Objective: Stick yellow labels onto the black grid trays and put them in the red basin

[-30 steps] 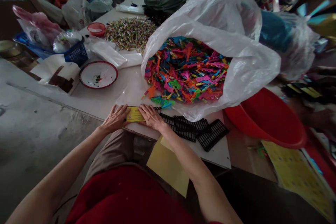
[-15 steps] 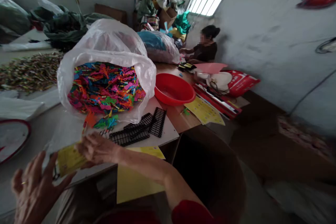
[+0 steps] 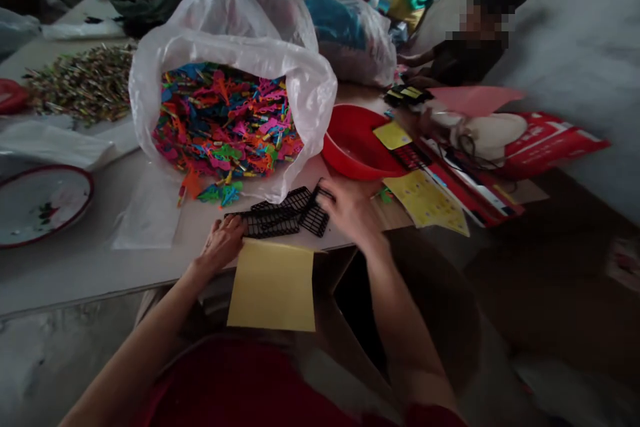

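Black plastic grids (image 3: 273, 221) lie overlapping on the table in front of the open bag. My left hand (image 3: 224, 240) has its fingers bent over the left end of the nearest grid, gripping it. My right hand (image 3: 350, 207), slightly blurred, reaches in over another grid (image 3: 315, 219) with its fingers apart at the upper end. Below the grids, a plain yellow sheet (image 3: 273, 287) hangs over the table's front edge. The large clear plastic bag (image 3: 313, 80) holds many small colourful plastic pieces (image 3: 230, 123), some spilling out.
A red basin (image 3: 350, 160) stands right of the bag, with a yellow card (image 3: 395, 135) and a dark grid at its right side. Nearby lies a printed yellow sheet (image 3: 425, 200). An enamel tray (image 3: 30, 213) is at left. Another person (image 3: 465, 57) sits at the far right.
My hands have left the yellow-carded item at the left and moved right to the black grids. A yellow card now shows at the basin's right side. The view has shifted.
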Motion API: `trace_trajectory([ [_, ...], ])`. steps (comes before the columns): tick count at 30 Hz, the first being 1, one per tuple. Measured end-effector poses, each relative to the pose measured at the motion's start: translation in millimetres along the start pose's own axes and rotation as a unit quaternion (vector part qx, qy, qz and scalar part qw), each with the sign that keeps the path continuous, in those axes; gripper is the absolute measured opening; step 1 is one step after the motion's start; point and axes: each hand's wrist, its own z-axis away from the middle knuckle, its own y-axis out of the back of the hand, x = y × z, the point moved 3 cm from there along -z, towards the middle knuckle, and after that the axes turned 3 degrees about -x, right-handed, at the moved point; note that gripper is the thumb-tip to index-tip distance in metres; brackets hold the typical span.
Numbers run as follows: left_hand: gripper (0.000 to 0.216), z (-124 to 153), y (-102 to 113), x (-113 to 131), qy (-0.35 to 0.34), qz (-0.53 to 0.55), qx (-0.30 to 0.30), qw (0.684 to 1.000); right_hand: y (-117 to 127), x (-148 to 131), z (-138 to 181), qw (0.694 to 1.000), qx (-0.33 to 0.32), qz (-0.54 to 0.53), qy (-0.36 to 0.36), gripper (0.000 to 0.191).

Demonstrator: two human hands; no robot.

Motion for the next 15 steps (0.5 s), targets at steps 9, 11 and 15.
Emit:
trace_trajectory([
  [9,0.037,75.1,-6.5,-52.0,-0.038,-0.03,-0.024,0.999,-130.1,-83.6,136.0,0.989,-0.144,-0.038,0.006,0.033],
  [11,0.037,83.5,-5.7,-52.3,-0.042,-0.051,-0.028,0.997,-129.8,-85.4,134.0,0.99,-0.136,-0.02,0.029,0.034],
  [15,0.046,96.3,-5.9,-57.7,-0.057,-0.071,-0.036,0.995,-122.7,-84.4,126.5,0.985,-0.161,-0.032,0.06,0.029],
])
